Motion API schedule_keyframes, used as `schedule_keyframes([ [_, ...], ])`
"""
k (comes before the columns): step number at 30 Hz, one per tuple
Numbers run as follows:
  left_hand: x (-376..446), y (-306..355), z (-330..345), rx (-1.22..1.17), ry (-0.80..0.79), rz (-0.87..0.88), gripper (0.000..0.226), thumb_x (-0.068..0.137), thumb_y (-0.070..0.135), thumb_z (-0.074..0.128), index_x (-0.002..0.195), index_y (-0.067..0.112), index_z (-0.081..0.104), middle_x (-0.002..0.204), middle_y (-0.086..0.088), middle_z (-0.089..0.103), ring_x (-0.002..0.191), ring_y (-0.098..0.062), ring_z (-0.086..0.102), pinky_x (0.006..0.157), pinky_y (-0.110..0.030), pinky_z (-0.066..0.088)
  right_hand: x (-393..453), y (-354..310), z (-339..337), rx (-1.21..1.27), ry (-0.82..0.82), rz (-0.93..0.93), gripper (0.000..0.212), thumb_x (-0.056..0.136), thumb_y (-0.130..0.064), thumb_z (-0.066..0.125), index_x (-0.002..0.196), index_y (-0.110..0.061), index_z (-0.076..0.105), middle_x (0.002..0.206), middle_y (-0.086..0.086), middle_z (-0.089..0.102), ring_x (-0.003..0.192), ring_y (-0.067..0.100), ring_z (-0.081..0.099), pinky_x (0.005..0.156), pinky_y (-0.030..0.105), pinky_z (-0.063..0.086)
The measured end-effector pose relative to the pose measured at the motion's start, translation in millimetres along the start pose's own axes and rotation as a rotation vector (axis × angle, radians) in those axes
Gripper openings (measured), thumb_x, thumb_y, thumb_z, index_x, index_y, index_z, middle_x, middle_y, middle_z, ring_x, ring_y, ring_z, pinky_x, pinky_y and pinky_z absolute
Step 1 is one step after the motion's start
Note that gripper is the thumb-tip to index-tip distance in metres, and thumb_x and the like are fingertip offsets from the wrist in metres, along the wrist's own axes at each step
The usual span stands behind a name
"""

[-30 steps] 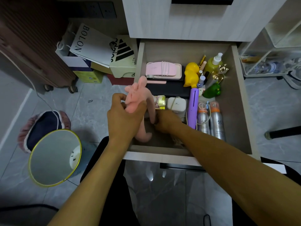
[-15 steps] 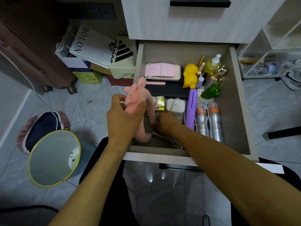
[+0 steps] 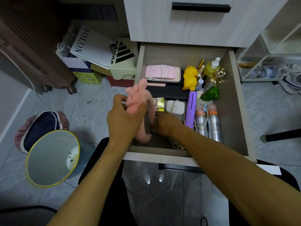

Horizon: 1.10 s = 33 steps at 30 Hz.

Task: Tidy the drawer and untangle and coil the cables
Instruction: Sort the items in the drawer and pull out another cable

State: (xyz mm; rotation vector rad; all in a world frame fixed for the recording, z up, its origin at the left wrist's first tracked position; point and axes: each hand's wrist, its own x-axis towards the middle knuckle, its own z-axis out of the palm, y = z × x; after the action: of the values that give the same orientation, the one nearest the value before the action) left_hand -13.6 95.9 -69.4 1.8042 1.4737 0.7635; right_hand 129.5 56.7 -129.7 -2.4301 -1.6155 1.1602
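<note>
— Head view first: how far along is the tidying?

— Partly done, by the look of it; the back and right of the drawer [image 3: 234, 88] are in order, with a pink case [image 3: 162, 73] that has a white cable [image 3: 164, 71] wound round it, a yellow duck [image 3: 189, 78], a spray bottle [image 3: 211, 66], a purple tool [image 3: 191, 108] and two cans [image 3: 208, 123] lined up side by side.

— And what is left?

— The front left corner; a loose cord [image 3: 176, 145] lies bunched by the front wall, uncoiled, and another thin cord [image 3: 204, 118] loops about the purple tool and the near can.

— What are the hands doing?

— The left hand [image 3: 125, 121] holds a pink plush [image 3: 138, 98] over the drawer's left edge, fingers and thumb curled round its body, its long limbs hanging into the drawer; the right hand [image 3: 164, 123] reaches low inside just beside the plush, fingers curled down and hidden, so what they pinch, if anything, cannot be told.

— So the cables?

— Judged from this, one is coiled; the rest wait, as does a place for the plush.
</note>
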Motion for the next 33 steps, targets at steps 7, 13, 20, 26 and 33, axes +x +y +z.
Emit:
schedule_keyframes([
  [7,1,7,-1,-0.009,0.001,-0.046,0.046,0.085,0.043,0.069,0.113,0.016,0.045,0.077,0.015,0.049,0.069,-0.003,0.053,0.057,-0.017,0.039,-11,-12,-17,0.151,0.171,0.077,0.049,0.095,-0.031,0.057,0.132,-0.005,0.039,0.119,0.017,0.060,0.105,0.034,0.060,0.074,0.034,0.042],
  [13,-7,15,-9,0.013,-0.002,0.024,0.050,0.076,0.060,0.066,0.104,0.026,0.041,0.079,0.011,0.055,0.076,-0.016,0.061,0.069,-0.043,0.056,-27,-25,-54,0.206,0.407,-0.026,0.026,0.097,-0.024,0.044,0.112,-0.003,0.046,0.110,0.022,0.061,0.097,0.041,0.057,0.069,0.035,0.037],
  [20,-13,33,-10,0.150,-0.121,0.142,0.048,0.076,0.068,0.061,0.096,0.031,0.038,0.076,0.008,0.060,0.069,-0.016,0.061,0.063,-0.044,0.055,-77,27,-76,0.052,0.486,-0.001,0.023,0.100,-0.025,0.037,0.108,-0.007,0.048,0.097,0.016,0.055,0.093,0.036,0.058,0.072,0.037,0.043],
  [26,-17,48,5,0.366,-0.208,0.312,0.038,0.088,0.050,0.060,0.096,0.020,0.037,0.073,0.001,0.057,0.064,-0.024,0.055,0.051,-0.032,0.038,-88,61,-75,0.137,0.462,0.140,0.019,0.097,-0.027,0.041,0.101,-0.009,0.045,0.109,0.022,0.061,0.096,0.041,0.056,0.080,0.044,0.043],
  [33,-22,55,38,0.523,-0.308,0.317,0.028,0.091,0.044,0.051,0.094,0.021,0.035,0.086,-0.002,0.058,0.069,-0.025,0.058,0.056,-0.031,0.040,-80,78,-98,0.101,0.556,0.208,0.031,0.100,-0.025,0.038,0.120,-0.003,0.048,0.111,0.018,0.061,0.099,0.038,0.059,0.071,0.035,0.039],
])
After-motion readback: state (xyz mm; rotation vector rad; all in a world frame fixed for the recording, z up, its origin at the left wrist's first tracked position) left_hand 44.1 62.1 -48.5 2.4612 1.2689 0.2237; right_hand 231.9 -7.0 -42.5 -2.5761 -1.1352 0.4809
